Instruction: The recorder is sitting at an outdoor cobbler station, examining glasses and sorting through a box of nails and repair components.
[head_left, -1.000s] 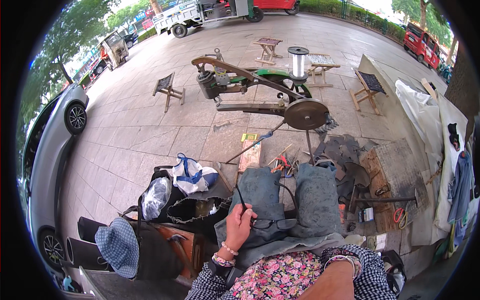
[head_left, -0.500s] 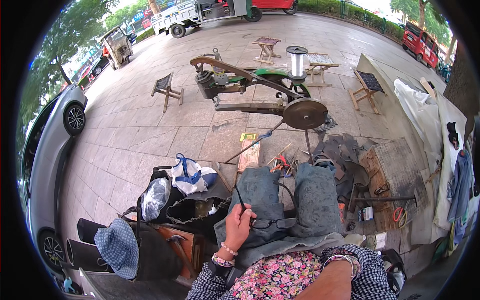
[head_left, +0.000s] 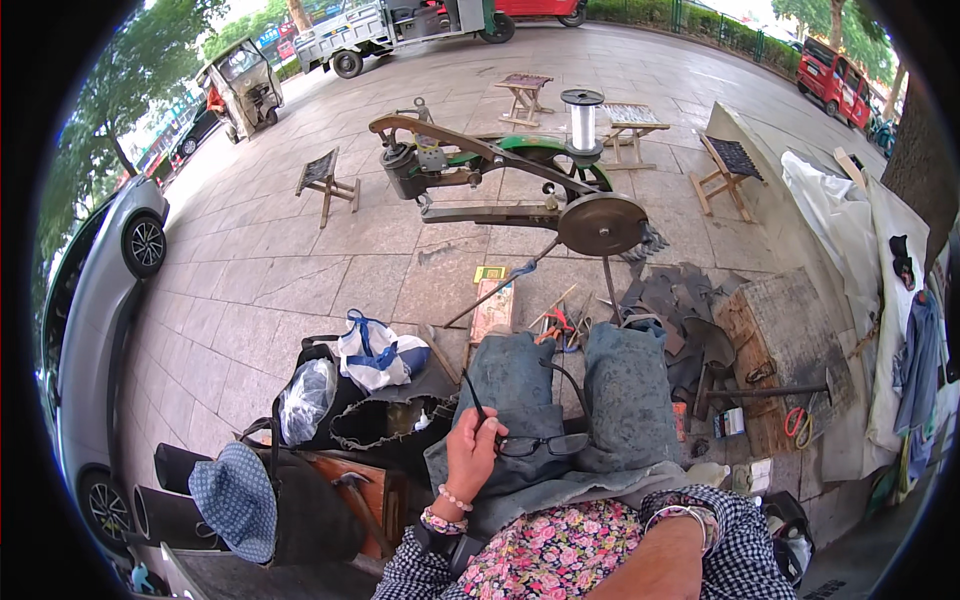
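Observation:
Black-framed glasses [head_left: 545, 446] are over my lap, their arms unfolded and pointing away from me. My left hand [head_left: 470, 448] is closed round one side of them, near the hinge. Beneath the glasses a worn blue-grey apron [head_left: 625, 400] covers my knees. My right forearm bends back toward my body at the lower edge, with bracelets at the wrist; the hand itself is out of the picture. Beyond my knees stands a hand-cranked shoe-repair sewing machine [head_left: 500, 165] with a thread spool [head_left: 582, 122] on top.
Dark bags [head_left: 300, 400] and a blue hat [head_left: 235, 498] lie at my left. Leather scraps [head_left: 670, 300], a hammer [head_left: 765, 390], scissors [head_left: 798, 425] and a wooden box [head_left: 785, 350] are at my right. Folding stools [head_left: 328, 183] stand around the machine; a silver car [head_left: 100, 330] is far left.
The view has shifted slightly. A covered three-wheeler at the back left shows more fully and nearer. My left hand keeps its hold on the glasses.

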